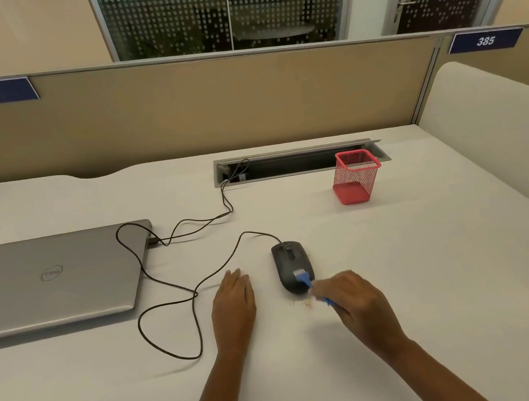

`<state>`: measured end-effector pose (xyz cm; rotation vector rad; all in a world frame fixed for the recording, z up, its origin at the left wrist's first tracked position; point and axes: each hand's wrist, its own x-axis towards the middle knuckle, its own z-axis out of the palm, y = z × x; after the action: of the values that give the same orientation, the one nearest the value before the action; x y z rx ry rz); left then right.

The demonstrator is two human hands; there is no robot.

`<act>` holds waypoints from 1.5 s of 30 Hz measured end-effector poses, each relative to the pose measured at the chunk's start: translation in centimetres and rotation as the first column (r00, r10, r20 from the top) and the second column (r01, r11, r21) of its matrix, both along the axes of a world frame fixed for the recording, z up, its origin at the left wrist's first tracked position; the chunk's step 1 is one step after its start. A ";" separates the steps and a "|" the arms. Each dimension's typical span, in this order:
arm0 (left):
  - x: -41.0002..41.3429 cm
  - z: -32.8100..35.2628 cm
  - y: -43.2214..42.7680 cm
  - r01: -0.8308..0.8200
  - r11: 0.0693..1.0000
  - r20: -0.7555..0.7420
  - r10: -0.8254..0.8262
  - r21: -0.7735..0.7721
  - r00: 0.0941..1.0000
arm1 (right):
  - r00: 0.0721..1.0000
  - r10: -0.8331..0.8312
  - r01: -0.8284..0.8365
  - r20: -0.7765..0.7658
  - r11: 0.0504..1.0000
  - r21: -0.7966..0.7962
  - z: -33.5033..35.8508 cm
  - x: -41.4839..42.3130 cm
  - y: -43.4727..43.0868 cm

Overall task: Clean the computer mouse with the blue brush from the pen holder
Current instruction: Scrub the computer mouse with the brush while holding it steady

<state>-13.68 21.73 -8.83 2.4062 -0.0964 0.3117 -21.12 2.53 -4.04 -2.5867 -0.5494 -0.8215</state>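
A black wired computer mouse point(290, 265) lies on the white desk, its cable looping off to the left. My right hand point(351, 301) grips the blue brush point(304, 278), whose bristle end rests on the near right part of the mouse. The handle is mostly hidden in my fingers. My left hand point(234, 304) lies flat on the desk just left of the mouse, fingers together, holding nothing. The red mesh pen holder point(354, 177) stands upright at the back right with nothing visible in it.
A shut grey laptop point(50, 279) lies at the left with cables point(165, 285) running to it and to a cable slot point(298, 160) at the back. Small crumbs point(302, 303) lie on the desk below the mouse. A beige partition point(189, 108) stands behind.
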 end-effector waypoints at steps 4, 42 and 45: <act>0.3 -0.2 0.0 0.074 0.994 -0.026 -0.072 0.075 0.997 | 0.998 0.029 -0.031 0.047 0.998 0.052 1.0 0.6 -0.2; 2.6 0.8 -2.4 0.432 0.898 -0.106 -0.440 -0.087 0.892 | 0.847 -0.054 0.045 -0.528 0.999 -0.030 5.9 7.3 0.7; 2.6 0.8 -2.4 0.428 0.900 -0.103 -0.435 -0.089 0.894 | 0.839 0.009 0.041 -0.545 0.996 0.080 6.9 6.3 -0.4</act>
<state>-11.11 19.32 -8.04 2.2562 -0.5504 -0.0382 -14.79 2.12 2.82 -2.5739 -0.3066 -0.0771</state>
